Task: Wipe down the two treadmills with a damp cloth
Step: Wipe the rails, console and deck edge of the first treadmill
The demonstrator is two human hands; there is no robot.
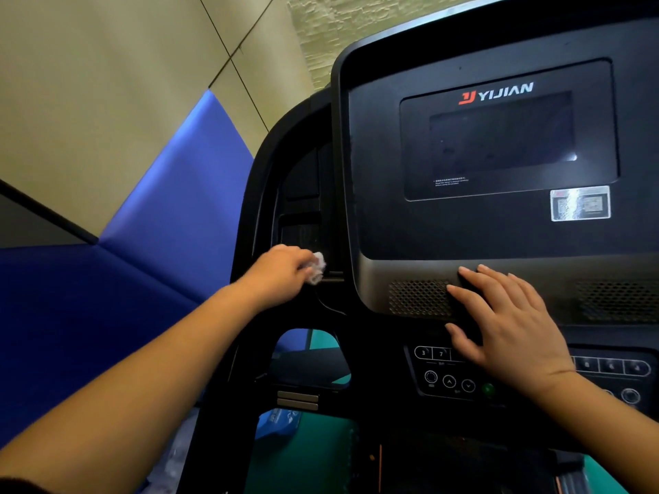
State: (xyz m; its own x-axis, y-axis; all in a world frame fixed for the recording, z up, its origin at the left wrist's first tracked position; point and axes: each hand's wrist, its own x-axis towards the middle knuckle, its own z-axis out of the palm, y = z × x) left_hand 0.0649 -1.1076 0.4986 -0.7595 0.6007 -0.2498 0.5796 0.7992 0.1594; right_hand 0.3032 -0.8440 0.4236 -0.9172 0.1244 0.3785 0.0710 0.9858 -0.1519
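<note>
A black treadmill console (445, 229) fills the right of the head view, with a dark screen (502, 140) under a YIJIAN logo. My left hand (281, 270) is closed on a small bunched white cloth (316, 267), pressed against the console's left side tray by a recessed pocket. My right hand (506, 326) lies flat and spread on the console's lower lip, covering part of the speaker grille (417, 297) and the button panel (445, 376). Only one treadmill is in view.
Blue padded wall panels (160, 215) and beige panels (107, 83) stand to the left. Green floor (306, 458) shows through the console frame below, with a blue packet (278, 422) lying on it. A QR sticker (579, 203) sits under the screen.
</note>
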